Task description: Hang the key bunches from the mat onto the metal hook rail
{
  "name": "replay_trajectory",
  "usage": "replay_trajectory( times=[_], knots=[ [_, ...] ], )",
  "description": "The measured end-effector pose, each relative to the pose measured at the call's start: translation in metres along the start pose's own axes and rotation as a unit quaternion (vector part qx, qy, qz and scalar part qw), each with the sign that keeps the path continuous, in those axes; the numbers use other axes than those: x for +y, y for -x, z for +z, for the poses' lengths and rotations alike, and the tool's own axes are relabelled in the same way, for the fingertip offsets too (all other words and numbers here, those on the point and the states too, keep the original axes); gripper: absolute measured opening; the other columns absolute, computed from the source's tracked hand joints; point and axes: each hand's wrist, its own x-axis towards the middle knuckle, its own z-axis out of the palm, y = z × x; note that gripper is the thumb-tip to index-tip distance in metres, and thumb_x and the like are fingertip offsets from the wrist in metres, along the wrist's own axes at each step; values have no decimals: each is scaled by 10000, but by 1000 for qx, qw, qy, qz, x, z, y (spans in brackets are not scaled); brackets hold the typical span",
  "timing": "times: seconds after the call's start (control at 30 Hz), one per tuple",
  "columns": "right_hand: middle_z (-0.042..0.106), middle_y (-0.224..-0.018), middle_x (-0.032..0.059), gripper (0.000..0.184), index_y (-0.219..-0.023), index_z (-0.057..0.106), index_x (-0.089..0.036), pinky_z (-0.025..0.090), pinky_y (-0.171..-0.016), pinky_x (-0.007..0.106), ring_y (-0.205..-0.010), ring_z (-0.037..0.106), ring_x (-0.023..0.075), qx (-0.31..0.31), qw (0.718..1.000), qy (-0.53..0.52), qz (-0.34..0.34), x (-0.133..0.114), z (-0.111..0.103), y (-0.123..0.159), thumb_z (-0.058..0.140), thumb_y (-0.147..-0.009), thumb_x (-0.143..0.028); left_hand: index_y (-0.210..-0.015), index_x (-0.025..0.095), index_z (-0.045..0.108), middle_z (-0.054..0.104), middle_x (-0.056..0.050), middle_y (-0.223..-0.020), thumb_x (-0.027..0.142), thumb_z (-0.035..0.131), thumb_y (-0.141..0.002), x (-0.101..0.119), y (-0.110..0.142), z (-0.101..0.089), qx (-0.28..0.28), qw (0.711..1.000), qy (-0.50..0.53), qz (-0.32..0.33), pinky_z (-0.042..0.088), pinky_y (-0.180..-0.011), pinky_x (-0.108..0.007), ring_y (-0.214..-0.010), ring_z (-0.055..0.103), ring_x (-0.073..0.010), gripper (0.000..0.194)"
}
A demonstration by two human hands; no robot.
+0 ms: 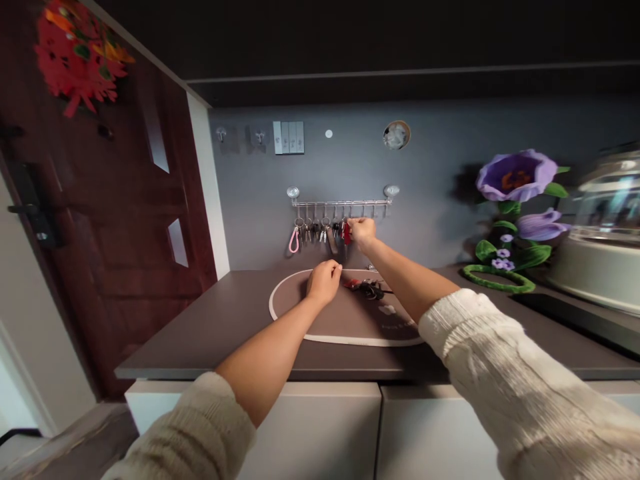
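Observation:
A hook rail [345,203] is fixed to the grey wall, with several sets of keys [324,235] hanging from it. At the left end hangs a pink loop strap [294,241]. My right hand [363,233] is raised to the hooks, its fingers pinched at a red keychain [347,233]. Lower down, just above a brown mat [290,312], is my left hand [324,281]. Its fingers are curled closed, and whatever they may hold is hidden. A bunch of dark keys [371,289] with a red piece lies on the mat, below my right hand.
Purple artificial flowers [517,180] and a domed appliance [600,247] stand to the right on the counter [200,333]. A dark overhead cabinet [350,40] hangs above. A wall switch [289,137] and a dark red door [115,253] are to the left.

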Motion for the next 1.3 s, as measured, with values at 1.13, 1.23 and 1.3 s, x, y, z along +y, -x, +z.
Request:
replay_trajectory(
  times=[1.13, 1.23, 1.3],
  knots=[
    [526, -521, -18, 130, -635, 504, -134, 431, -476, 194, -431, 478, 50, -80, 993, -55, 64, -19, -15, 21, 531, -758, -103, -710, 166, 585, 612, -27, -711, 254, 415, -813, -4, -1, 1, -24, 999, 35, -13, 373, -630, -233, -655, 514, -122, 217],
    [532, -525, -16, 137, -635, 508, -132, 426, -480, 194, -436, 483, 51, -86, 993, -51, 65, -19, -17, 21, 512, -767, -93, -723, 164, 586, 613, -30, -720, 248, 419, -810, -4, 0, 1, -26, 999, 42, -14, 376, -636, -234, -668, 520, -125, 206],
    [542, -533, -13, 126, -640, 512, -133, 427, -491, 193, -453, 498, 56, -94, 992, -50, 62, -19, -18, 20, 525, -760, -98, -735, 163, 587, 614, -31, -724, 245, 423, -809, -4, 0, 1, -26, 999, 44, -17, 379, -640, -233, -675, 522, -125, 198]
  ],
)
